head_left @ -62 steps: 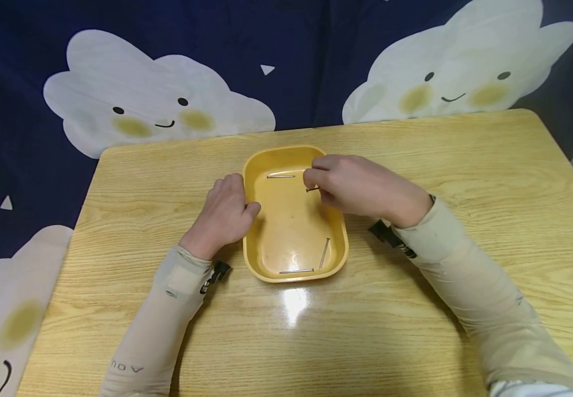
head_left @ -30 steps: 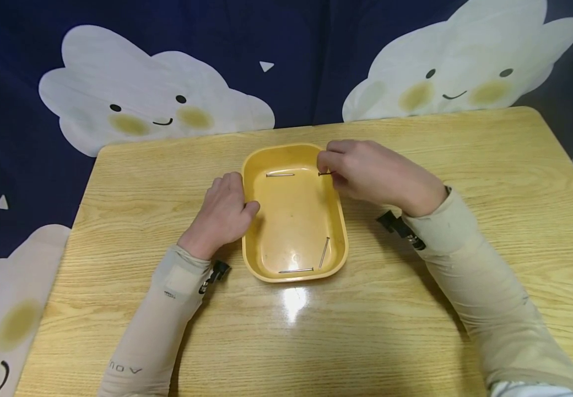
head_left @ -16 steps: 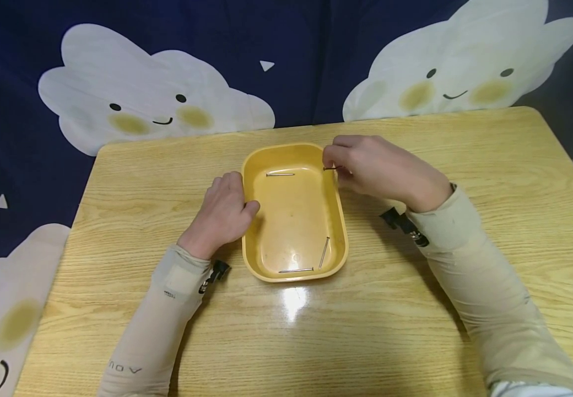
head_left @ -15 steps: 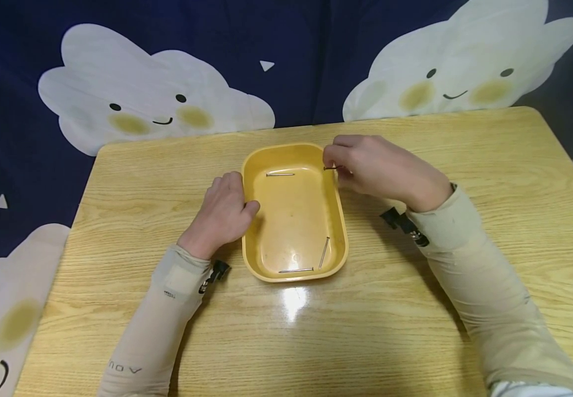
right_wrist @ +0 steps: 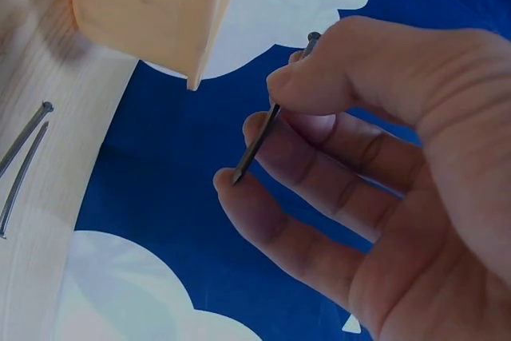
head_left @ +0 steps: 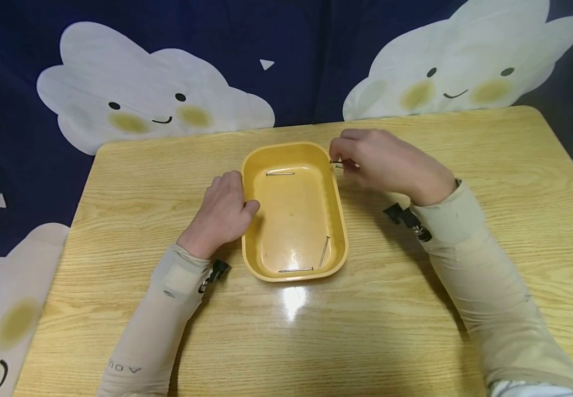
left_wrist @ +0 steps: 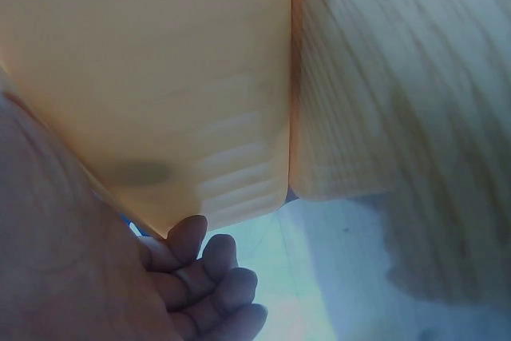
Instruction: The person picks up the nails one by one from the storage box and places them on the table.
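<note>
A yellow plastic tray (head_left: 291, 220) sits on the wooden table. My left hand (head_left: 217, 212) grips its left rim, thumb over the inner side and fingers outside. Three nails lie in the tray: one near the far end (head_left: 280, 174), one slanted near the right corner (head_left: 323, 253), one along the near end (head_left: 296, 270). Just outside the tray's far right rim, my right hand (head_left: 380, 162) pinches a nail (right_wrist: 259, 137) between thumb and fingers. In the right wrist view, two more nails (right_wrist: 24, 140) lie side by side on the table, mostly hidden by the hand in the head view.
The light wood table (head_left: 286, 342) spreads around the tray. Its far edge meets a dark blue curtain (head_left: 306, 66) printed with white clouds. Small black cameras sit at both wrists, the left one (head_left: 214, 274) close to the tray's side.
My right hand, pinching the nail, has lifted out of the tray's right side and moved right and away, past the rim. The left hand stays on the rim.
</note>
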Available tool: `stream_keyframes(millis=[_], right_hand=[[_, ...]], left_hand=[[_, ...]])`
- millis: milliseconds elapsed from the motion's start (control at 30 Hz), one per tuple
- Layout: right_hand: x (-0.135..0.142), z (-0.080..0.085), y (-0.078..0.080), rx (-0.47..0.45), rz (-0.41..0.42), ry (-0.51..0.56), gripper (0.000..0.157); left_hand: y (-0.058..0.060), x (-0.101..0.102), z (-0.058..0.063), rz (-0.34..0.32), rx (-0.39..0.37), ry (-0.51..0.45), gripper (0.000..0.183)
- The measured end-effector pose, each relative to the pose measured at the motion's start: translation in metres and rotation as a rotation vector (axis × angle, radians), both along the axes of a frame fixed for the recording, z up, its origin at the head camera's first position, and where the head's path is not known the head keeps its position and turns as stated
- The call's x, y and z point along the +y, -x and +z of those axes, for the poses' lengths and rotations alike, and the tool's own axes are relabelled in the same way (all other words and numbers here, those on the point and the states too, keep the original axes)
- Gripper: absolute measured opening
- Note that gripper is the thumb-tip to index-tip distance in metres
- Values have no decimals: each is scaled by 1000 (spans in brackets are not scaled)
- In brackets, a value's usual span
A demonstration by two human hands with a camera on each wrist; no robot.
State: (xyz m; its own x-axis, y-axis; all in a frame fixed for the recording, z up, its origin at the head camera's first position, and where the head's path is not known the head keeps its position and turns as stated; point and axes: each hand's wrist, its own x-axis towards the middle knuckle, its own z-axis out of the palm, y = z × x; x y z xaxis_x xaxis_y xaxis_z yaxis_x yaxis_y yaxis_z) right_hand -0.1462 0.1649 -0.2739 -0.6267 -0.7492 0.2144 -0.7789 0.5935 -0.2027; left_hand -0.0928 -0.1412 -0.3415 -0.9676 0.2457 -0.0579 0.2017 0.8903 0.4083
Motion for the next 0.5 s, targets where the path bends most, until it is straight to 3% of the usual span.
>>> stream_keyframes(millis=[500], right_hand=[[7, -4, 10, -13, -31, -9, 20]], left_hand=[[0, 1, 0, 5, -3, 1, 31]])
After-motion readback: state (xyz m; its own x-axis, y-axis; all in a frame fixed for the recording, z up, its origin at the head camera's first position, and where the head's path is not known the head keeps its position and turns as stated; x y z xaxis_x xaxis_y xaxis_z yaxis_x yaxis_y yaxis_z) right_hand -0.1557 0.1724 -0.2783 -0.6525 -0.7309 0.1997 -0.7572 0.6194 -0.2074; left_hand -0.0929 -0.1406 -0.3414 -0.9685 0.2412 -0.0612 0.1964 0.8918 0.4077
